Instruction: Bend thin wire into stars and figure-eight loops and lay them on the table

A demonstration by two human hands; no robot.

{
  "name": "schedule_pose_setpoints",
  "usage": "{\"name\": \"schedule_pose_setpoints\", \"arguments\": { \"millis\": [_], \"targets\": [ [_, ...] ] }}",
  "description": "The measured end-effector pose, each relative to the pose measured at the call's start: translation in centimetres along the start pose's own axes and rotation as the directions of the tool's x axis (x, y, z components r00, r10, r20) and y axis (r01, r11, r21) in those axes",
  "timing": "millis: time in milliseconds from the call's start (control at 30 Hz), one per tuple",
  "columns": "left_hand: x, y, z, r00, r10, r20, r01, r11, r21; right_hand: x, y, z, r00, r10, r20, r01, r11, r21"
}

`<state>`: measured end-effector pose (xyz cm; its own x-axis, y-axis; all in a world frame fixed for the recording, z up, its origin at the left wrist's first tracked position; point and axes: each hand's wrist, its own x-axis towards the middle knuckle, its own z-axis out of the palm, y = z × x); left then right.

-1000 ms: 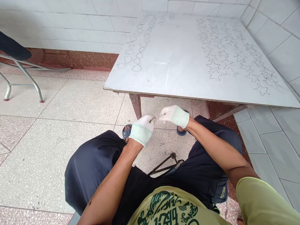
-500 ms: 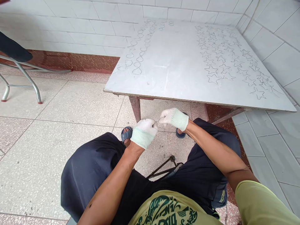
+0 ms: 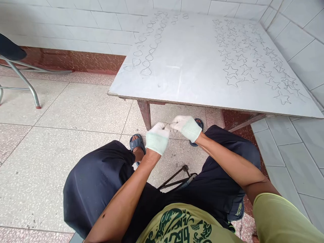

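My left hand (image 3: 158, 136) and my right hand (image 3: 186, 127), both in white knit gloves with pale green cuffs, meet just below the table's front edge. Each has its fingers pinched on a thin wire (image 3: 173, 131), whose curved part shows faintly between and below the fingertips; its full shape cannot be made out. On the right part of the white tabletop (image 3: 187, 67) lie several star-shaped wire pieces (image 3: 231, 81). Looped, figure-eight-like wire pieces (image 3: 146, 67) run in rows along its left side.
A dark metal stand (image 3: 177, 179) rises from the floor between my knees. One table leg (image 3: 144, 114) is beyond my left hand. At far left is a metal-framed chair (image 3: 24, 79) with dark cloth over it. Tiled walls border the table behind and at right.
Both hands have come closer together, the right moving slightly left and the left tilting more upright. The wire stays between them. The view has shifted a little.
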<state>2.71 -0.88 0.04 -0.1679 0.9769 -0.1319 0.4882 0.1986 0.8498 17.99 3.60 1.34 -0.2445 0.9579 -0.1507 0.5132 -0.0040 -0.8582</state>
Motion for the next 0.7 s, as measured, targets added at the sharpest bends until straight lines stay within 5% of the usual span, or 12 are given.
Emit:
{"name": "schedule_pose_setpoints", "arguments": {
  "millis": [133, 333, 500, 700],
  "targets": [
    [0.7, -0.9, -1.4, 0.998, 0.017, 0.056, -0.007, 0.982, -0.186, 0.3, -0.6, -1.1, 1.000, 0.015, 0.002, -0.015, 0.998, 0.056],
    [1.8, -2.9, -1.0, 0.984, 0.006, 0.175, 0.093, 0.828, -0.553, 0.1, -0.8, -1.1, 0.997, -0.049, -0.055, 0.051, 0.998, 0.027],
    [1.7, -3.2, 0.0, 0.979, -0.034, 0.202, 0.166, 0.709, -0.685, -0.1, -0.3, -0.6, 0.994, -0.089, -0.062, 0.089, 0.996, -0.006],
    [1.9, -3.3, 0.0, 0.951, 0.061, 0.302, 0.204, 0.609, -0.767, -0.7, -0.4, -0.7, 0.994, -0.105, -0.032, 0.107, 0.990, 0.086]
  ]
}}
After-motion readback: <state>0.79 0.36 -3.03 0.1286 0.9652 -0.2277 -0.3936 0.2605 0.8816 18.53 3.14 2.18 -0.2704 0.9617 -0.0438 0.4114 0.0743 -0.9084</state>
